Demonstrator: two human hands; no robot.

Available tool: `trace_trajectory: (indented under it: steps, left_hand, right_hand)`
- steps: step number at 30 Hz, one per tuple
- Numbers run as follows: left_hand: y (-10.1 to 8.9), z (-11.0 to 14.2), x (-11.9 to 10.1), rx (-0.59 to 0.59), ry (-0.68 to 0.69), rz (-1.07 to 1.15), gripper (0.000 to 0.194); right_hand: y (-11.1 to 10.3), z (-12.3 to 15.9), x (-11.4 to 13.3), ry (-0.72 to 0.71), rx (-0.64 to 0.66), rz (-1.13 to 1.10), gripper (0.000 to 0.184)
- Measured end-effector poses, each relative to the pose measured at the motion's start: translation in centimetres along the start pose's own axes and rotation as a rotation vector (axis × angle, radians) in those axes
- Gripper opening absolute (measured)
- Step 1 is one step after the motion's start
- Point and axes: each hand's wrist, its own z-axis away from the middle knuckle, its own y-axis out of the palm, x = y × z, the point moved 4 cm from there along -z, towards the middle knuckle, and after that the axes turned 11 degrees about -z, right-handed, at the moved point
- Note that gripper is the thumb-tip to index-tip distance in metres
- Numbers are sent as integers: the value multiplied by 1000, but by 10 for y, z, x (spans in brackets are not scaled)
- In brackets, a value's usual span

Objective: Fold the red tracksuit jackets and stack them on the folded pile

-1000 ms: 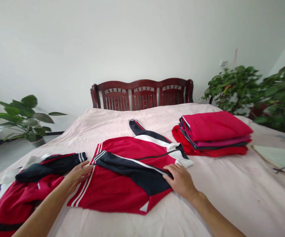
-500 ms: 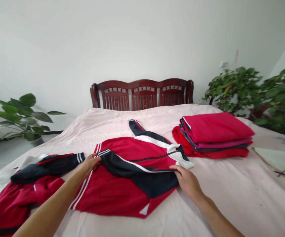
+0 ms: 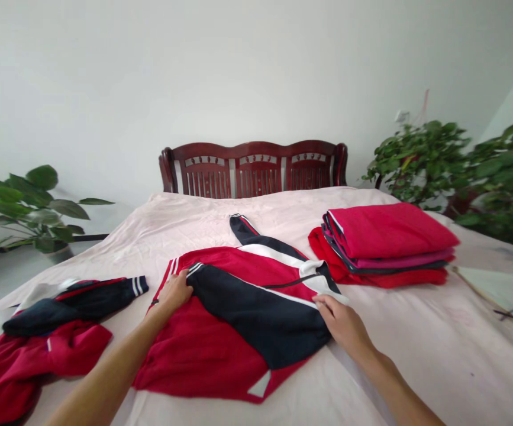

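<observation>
A red track jacket with navy panels and white stripes lies spread on the pale pink bedsheet, one navy-cuffed sleeve pointing toward the headboard. My left hand grips the navy fold at the jacket's upper left, beside its white-striped red edge. My right hand pinches the white-trimmed edge of the navy panel at the right. The fold hides the jacket's lower layer.
A crumpled red and navy garment lies at the bed's left side. A folded stack of red clothes sits at the right. Beyond stand a dark wooden headboard and potted plants. A pale board with dark cords lies at the right.
The navy panel now lies further across the red jacket body, and my left hand has shifted right onto the fold. My right hand has moved slightly right with the edge.
</observation>
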Motion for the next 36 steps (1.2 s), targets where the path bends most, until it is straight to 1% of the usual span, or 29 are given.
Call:
trace_trajectory:
  steps: [2, 4, 6, 7, 8, 10, 12, 14, 16, 18, 21, 23, 25, 26, 28, 30, 31, 32, 34, 36]
  left_hand:
    - [-1, 7, -6, -8, 45, -111, 52]
    - [-6, 10, -16, -30, 99, -184, 51]
    - [-10, 9, -28, -31, 187, -232, 48]
    - [-10, 8, -35, -15, 243, -247, 46]
    - [-8, 7, -42, 10, 300, -258, 43]
    - [1, 7, -52, 73, 392, -281, 40]
    - [14, 8, -57, 121, 431, -317, 40]
    - [27, 11, -57, 140, 434, -363, 42]
    - [37, 15, -55, 137, 424, -408, 43]
    - [43, 19, -52, 122, 416, -442, 46]
    - [48, 24, -47, 97, 413, -476, 50]
    - [50, 27, -45, 76, 411, -493, 50]
    - [51, 30, -45, 54, 412, -507, 51]
    - [52, 31, -45, 44, 413, -513, 51]
    - [54, 33, -45, 27, 420, -522, 50]
    - [54, 34, -45, 13, 427, -528, 50]
    - [54, 34, -45, 6, 430, -530, 50]
    - [54, 34, -45, 0, 434, -531, 50]
    - [54, 35, -45, -10, 442, -532, 50]
    - [53, 35, -45, -20, 448, -531, 49]
  right_hand:
    - [0, 3, 3, -70, -45, 156, 33]
    - [0, 8, 15, -241, -112, 258, 33]
    - [2, 15, 36, -442, -153, 309, 34]
    - [6, 20, 47, -523, -142, 318, 34]
    - [11, 26, 58, -588, -104, 315, 35]
    - [26, 39, 78, -673, 57, 280, 38]
    - [43, 55, 93, -698, 277, 227, 42]
    - [58, 69, 99, -646, 442, 183, 38]
    - [68, 79, 98, -567, 516, 165, 25]
    - [72, 84, 94, -523, 557, 143, 16]
    - [74, 87, 87, -526, 591, 86, 14]
    - [73, 87, 87, -544, 600, 70, 14]
    - [72, 85, 94, -579, 605, 76, 12]
    - [70, 82, 98, -594, 586, 81, 15]
    - [63, 75, 107, -613, 500, 78, 25]
    - [57, 65, 109, -633, 399, 94, 27]
    - [54, 60, 106, -650, 353, 126, 29]
    - [53, 55, 99, -671, 315, 179, 35]
    - [53, 46, 79, -701, 249, 327, 49]
    - [55, 39, 55, -706, 219, 453, 53]
